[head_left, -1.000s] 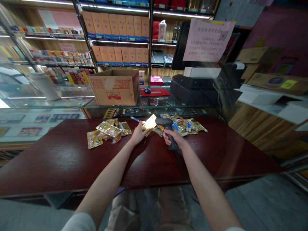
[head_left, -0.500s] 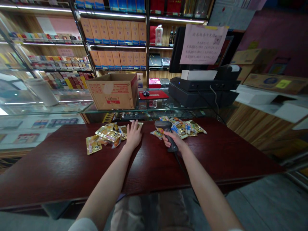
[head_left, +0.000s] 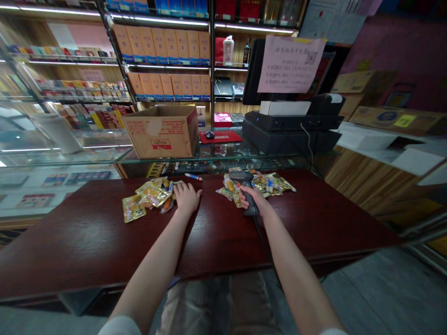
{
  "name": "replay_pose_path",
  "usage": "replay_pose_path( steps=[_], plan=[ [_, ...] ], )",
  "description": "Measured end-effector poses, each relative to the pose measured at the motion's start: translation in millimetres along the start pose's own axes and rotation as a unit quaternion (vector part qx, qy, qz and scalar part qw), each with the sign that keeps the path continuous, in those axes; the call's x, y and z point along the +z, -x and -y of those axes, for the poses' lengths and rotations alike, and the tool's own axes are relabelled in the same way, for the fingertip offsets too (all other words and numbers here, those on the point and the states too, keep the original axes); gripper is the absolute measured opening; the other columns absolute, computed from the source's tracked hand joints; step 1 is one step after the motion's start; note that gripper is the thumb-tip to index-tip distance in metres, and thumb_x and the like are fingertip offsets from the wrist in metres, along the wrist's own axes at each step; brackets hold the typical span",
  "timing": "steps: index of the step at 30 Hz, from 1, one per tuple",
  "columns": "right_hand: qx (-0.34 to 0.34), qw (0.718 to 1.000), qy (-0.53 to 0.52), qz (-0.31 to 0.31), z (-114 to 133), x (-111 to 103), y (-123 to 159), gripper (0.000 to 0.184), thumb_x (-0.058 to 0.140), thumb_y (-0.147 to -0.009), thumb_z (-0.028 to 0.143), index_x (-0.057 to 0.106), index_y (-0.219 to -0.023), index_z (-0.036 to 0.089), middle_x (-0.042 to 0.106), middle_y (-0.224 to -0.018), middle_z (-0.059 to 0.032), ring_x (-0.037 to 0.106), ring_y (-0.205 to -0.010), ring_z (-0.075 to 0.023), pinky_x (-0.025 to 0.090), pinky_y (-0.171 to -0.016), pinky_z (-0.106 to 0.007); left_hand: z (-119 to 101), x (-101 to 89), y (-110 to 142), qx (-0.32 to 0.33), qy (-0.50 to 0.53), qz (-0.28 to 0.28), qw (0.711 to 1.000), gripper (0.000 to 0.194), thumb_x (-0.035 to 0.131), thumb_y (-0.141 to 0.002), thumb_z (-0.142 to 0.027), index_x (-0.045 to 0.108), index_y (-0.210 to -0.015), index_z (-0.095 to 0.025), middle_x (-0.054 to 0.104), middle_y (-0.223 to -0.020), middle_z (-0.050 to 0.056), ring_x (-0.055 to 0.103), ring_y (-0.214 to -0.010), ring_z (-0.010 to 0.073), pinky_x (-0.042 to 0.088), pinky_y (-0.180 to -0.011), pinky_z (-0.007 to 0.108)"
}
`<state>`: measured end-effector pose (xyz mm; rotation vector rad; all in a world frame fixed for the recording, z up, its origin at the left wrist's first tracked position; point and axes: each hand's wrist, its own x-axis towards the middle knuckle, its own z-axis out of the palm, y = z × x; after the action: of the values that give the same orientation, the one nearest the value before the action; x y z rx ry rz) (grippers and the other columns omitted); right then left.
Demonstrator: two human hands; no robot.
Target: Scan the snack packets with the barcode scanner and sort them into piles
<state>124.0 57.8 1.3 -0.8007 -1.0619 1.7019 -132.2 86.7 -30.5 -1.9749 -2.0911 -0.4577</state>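
By the spread fingers of my left hand (head_left: 186,197) lay gold-foil packets (head_left: 152,193); I couldn't tell any grip. My right hand (head_left: 255,198) clasped a dark-grey plastic pistol-shaped scanner (head_left: 242,177) low, presumably freeing its head.

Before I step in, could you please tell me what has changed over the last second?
The left hand has moved left, from holding a gold packet in front of the scanner to the right edge of the left pile of packets; whether it has let go is hidden. The right hand still grips the scanner, and the cardboard box stands where it was.
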Motion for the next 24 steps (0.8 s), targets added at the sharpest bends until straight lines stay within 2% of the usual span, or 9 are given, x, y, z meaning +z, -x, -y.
replay_pose_path(
  steps=[2, 4, 7, 10, 14, 17, 19, 22, 24],
  plan=[
    [0.001, 1.000, -0.003, -0.005, 1, -2, 1, 0.035, 0.072, -0.073, 0.039, 0.051, -0.095, 0.021, 0.048, -0.051, 0.0091, 0.036, -0.034, -0.0066, 0.028, -0.034, -0.020, -5, -0.5, 1, 0.104, 0.067, 0.035, 0.992, 0.058, 0.043, -0.094, -0.044, 0.048, -0.142, -0.010, 0.043, -0.150, 0.023, 0.035, -0.142, 0.0362, 0.023, -0.116, 0.054],
    [0.001, 1.000, -0.005, -0.008, 2, -3, 1, 0.034, 0.072, -0.073, 0.038, 0.051, -0.093, 0.021, 0.048, -0.051, 0.0086, 0.036, -0.034, -0.0066, 0.028, -0.035, -0.020, -12, -0.4, 2, 0.222, 0.135, 0.102, 0.960, 0.057, 0.041, -0.096, -0.042, 0.039, -0.149, -0.020, 0.035, -0.157, 0.014, 0.033, -0.145, 0.0280, 0.024, -0.117, 0.049],
    [0.002, 1.000, -0.004, -0.010, 2, -3, 1, 0.034, 0.072, -0.073, 0.038, 0.052, -0.093, 0.021, 0.048, -0.051, 0.0085, 0.035, -0.034, -0.0067, 0.029, -0.035, -0.021, -20, -0.2, 4, 0.307, 0.179, 0.181, 0.917, 0.057, 0.037, -0.098, -0.046, 0.033, -0.151, -0.029, 0.030, -0.161, 0.008, 0.026, -0.148, 0.0242, 0.020, -0.119, 0.052],
    [0.002, 1.000, 0.001, -0.013, 2, -2, 0, 0.035, 0.072, -0.073, 0.039, 0.053, -0.096, 0.020, 0.048, -0.051, 0.0087, 0.036, -0.034, -0.0069, 0.028, -0.034, -0.021, -21, -1.1, 4, 0.300, 0.188, 0.185, 0.917, 0.047, 0.037, -0.098, -0.046, 0.047, -0.140, -0.028, 0.038, -0.157, 0.008, 0.029, -0.147, 0.0253, 0.019, -0.118, 0.055],
    [0.003, 1.000, 0.011, -0.010, 1, 0, 0, 0.036, 0.072, -0.072, 0.039, 0.053, -0.096, 0.021, 0.049, -0.051, 0.0088, 0.037, -0.034, -0.0068, 0.029, -0.035, -0.021, -22, -0.8, 4, 0.259, 0.210, 0.138, 0.932, 0.038, 0.045, -0.095, -0.041, 0.058, -0.123, -0.019, 0.064, -0.124, 0.012, 0.055, -0.122, 0.0258, 0.030, -0.113, 0.050],
    [0.002, 1.000, 0.018, -0.004, 0, 0, 0, 0.037, 0.072, -0.072, 0.040, 0.052, -0.096, 0.021, 0.049, -0.051, 0.0089, 0.037, -0.034, -0.0067, 0.030, -0.034, -0.020, -27, 2.7, 7, 0.236, 0.237, 0.115, 0.935, 0.054, 0.050, -0.093, -0.041, 0.044, -0.142, -0.020, 0.057, -0.133, 0.015, 0.052, -0.124, 0.0271, 0.035, -0.109, 0.048],
    [0.002, 1.000, 0.019, -0.003, 0, 1, 1, 0.037, 0.073, -0.072, 0.040, 0.051, -0.095, 0.021, 0.049, -0.052, 0.0090, 0.037, -0.034, -0.0066, 0.030, -0.034, -0.020, -30, 4.7, 9, 0.244, 0.222, 0.119, 0.936, 0.060, 0.052, -0.092, -0.043, 0.039, -0.148, -0.028, 0.047, -0.145, 0.014, 0.042, -0.135, 0.0299, 0.028, -0.113, 0.054],
    [0.004, 1.000, 0.022, 0.000, 0, 3, 1, 0.038, 0.074, -0.072, 0.040, 0.049, -0.093, 0.021, 0.050, -0.052, 0.0090, 0.037, -0.034, -0.0064, 0.030, -0.034, -0.020, -34, 3.8, 12, 0.250, 0.186, 0.138, 0.940, 0.050, 0.048, -0.094, -0.044, 0.047, -0.143, -0.037, 0.049, -0.143, 0.010, 0.038, -0.137, 0.0322, 0.014, -0.114, 0.063],
    [0.005, 1.000, 0.024, 0.005, 0, 4, 1, 0.039, 0.075, -0.071, 0.041, 0.049, -0.093, 0.021, 0.050, -0.051, 0.0090, 0.037, -0.034, -0.0064, 0.030, -0.034, -0.020, -37, 0.6, 13, 0.238, 0.187, 0.138, 0.943, 0.046, 0.046, -0.095, -0.044, 0.052, -0.140, -0.036, 0.055, -0.136, 0.011, 0.042, -0.132, 0.0325, 0.017, -0.113, 0.062]
  ],
)
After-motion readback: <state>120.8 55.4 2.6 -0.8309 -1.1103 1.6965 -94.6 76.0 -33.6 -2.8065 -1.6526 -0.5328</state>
